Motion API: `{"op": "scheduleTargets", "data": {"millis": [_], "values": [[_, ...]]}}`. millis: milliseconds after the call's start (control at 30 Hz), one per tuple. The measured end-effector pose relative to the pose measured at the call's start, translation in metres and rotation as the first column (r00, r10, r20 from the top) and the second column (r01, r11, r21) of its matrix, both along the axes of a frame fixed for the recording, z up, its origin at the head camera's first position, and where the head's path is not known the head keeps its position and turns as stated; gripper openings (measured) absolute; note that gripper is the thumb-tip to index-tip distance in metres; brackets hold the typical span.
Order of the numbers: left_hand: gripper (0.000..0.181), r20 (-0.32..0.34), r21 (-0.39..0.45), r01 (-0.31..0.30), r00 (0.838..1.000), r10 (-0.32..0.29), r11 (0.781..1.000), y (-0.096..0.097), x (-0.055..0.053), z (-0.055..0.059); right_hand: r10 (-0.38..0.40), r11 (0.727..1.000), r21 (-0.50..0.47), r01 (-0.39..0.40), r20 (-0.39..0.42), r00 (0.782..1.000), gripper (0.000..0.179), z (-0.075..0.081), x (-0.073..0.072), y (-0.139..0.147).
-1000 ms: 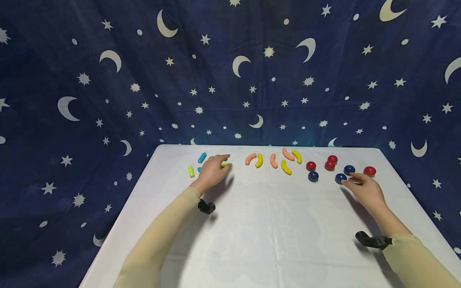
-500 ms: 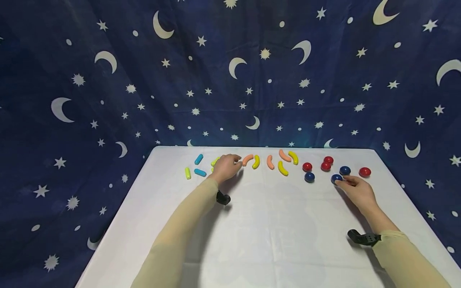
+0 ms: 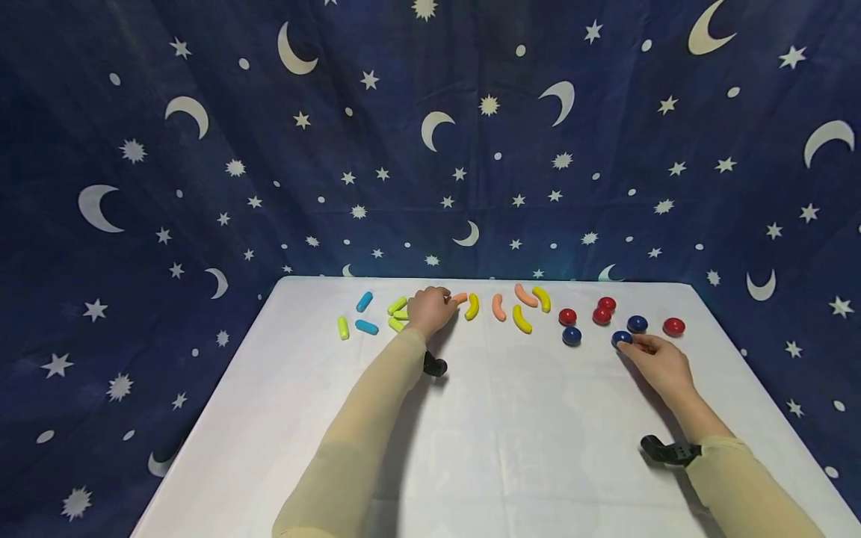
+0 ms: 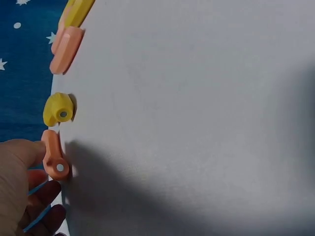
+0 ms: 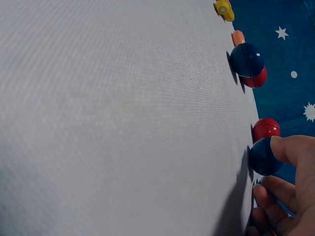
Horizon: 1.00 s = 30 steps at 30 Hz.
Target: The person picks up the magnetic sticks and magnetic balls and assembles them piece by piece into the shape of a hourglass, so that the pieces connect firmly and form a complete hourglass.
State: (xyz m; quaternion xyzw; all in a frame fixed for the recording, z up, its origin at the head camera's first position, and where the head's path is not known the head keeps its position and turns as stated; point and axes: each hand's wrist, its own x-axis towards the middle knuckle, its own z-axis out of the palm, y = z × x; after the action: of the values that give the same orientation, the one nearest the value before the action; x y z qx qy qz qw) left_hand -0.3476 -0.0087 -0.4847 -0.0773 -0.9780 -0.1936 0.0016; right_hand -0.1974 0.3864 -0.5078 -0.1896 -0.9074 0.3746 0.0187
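Note:
My left hand (image 3: 430, 308) is at the leftmost of the salmon-orange curved pieces (image 4: 55, 160), which looks like a small sausage with a pale dot on its end. Thumb and fingers lie around it, and in the head view the hand covers its left part. Just right of it lies a yellow banana-shaped piece (image 3: 472, 307). On the right side, my right hand (image 3: 662, 366) holds a glossy dark blue ball (image 5: 264, 157) between thumb and fingers, low at the table. Another blue ball (image 3: 637, 323) rests just behind it, and a red ball (image 3: 674, 326) lies to the right.
Blue sticks (image 3: 366, 327) and lime-green sticks (image 3: 343, 327) lie at the back left of the white table (image 3: 498, 448). More yellow and orange curved pieces (image 3: 498, 307) lie mid-back. Several red balls (image 3: 602, 315) and a blue ball (image 3: 572, 336) follow. A starry curtain (image 3: 403, 149) hangs behind.
My left hand has moved right, off the green sticks and onto the orange curved piece. My right hand has stayed at the same blue ball. The head view has shifted slightly.

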Motion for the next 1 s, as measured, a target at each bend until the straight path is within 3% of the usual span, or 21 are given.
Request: {"op": "scheduleTargets", "data": {"millis": [367,567,767,1000], "values": [[0.032,-0.001,-0.090,0.002,1.000,-0.002,0.996,-0.004,-0.004,-0.006,0.002,1.000,0.024,-0.002,0.002,1.000,0.075,-0.004,-0.004,-0.009],[0.028,-0.003,-0.074,-0.006,1.000,0.006,0.997,-0.008,-0.002,-0.003,-0.028,0.999,0.043,0.027,0.020,0.999,0.076,-0.004,-0.008,-0.010],[0.027,-0.033,-0.038,0.022,0.999,-0.023,0.999,-0.015,0.003,0.008,-0.036,0.998,0.051,0.034,0.028,0.999,0.077,-0.002,-0.006,-0.008],[0.037,-0.040,0.047,0.148,0.988,-0.146,0.988,-0.027,0.020,0.029,-0.041,0.999,0.034,0.040,0.030,0.999,0.075,-0.001,-0.004,-0.004]]}}
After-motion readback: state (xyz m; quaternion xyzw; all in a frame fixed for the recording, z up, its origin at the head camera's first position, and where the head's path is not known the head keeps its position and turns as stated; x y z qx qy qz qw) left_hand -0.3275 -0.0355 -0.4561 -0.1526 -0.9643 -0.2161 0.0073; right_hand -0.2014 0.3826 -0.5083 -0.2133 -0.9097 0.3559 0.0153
